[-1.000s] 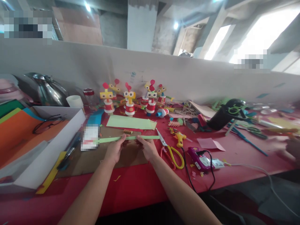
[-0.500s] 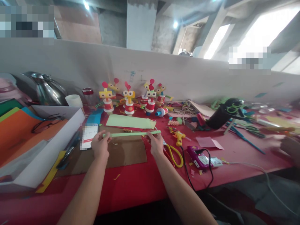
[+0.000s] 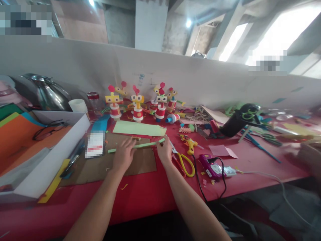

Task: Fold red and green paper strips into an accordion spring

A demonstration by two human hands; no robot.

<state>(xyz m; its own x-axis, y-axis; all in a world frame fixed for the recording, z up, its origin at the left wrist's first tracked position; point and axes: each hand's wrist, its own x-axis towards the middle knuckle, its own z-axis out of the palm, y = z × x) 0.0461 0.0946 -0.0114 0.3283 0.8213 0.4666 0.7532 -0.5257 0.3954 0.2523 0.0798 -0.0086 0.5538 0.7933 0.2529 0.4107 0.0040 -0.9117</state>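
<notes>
A narrow light-green paper strip [image 3: 149,144] lies slantwise over the brown cardboard sheet [image 3: 142,164], its left end showing beyond my left hand. My left hand [image 3: 123,155] rests palm down across the strip, fingers stretched out and slightly blurred. Near the strip's right end, my right hand [image 3: 164,150] pinches it between thumb and fingers. Just behind the strip is a small coiled paper spring [image 3: 136,138]. A wider light-green paper sheet [image 3: 137,128] lies beyond that. Scissors with yellow and red handles [image 3: 187,164] are close to the right hand's outer side.
Several paper-cup robot figures [image 3: 137,107] stand at the back. To the left are a phone [image 3: 94,144] and a white box [image 3: 54,157] with coloured paper. Rightward lie a yellow glue gun [image 3: 191,146], a purple power strip [image 3: 209,165] with cords, and a black container [image 3: 239,122].
My left hand has let go of the strip's left end and moved right, onto its middle. The strip has come down and now slants; the right hand keeps its pinch.
</notes>
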